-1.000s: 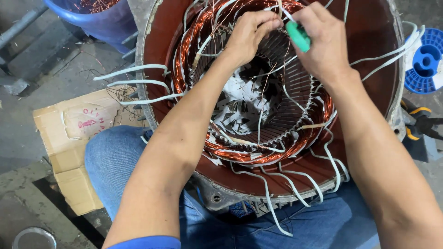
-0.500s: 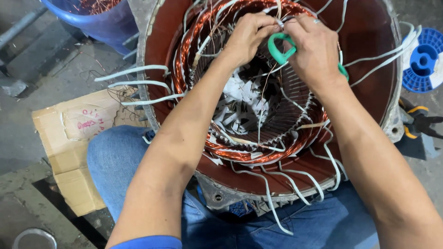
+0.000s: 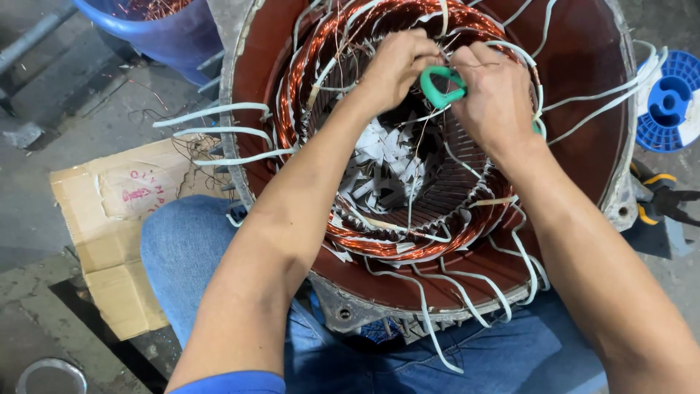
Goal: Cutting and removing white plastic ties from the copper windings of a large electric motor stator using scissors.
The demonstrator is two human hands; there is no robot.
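Note:
A large motor stator with a red-brown housing lies between my knees, its copper winding forming a ring inside. White sleeved leads hang over its rim. My left hand pinches wires at the far side of the winding. My right hand holds green-handled scissors right beside it, one green loop showing between the two hands. The scissors' blades are hidden behind the hands.
A blue tub with copper scrap stands at the top left. Flattened cardboard lies on the floor to the left. A blue spool and yellow-handled pliers sit at the right. White paper scraps lie inside the stator.
My right hand has turned the scissors and lowered them toward the left hand; the green loop now shows between the hands. The left hand stays on the winding.

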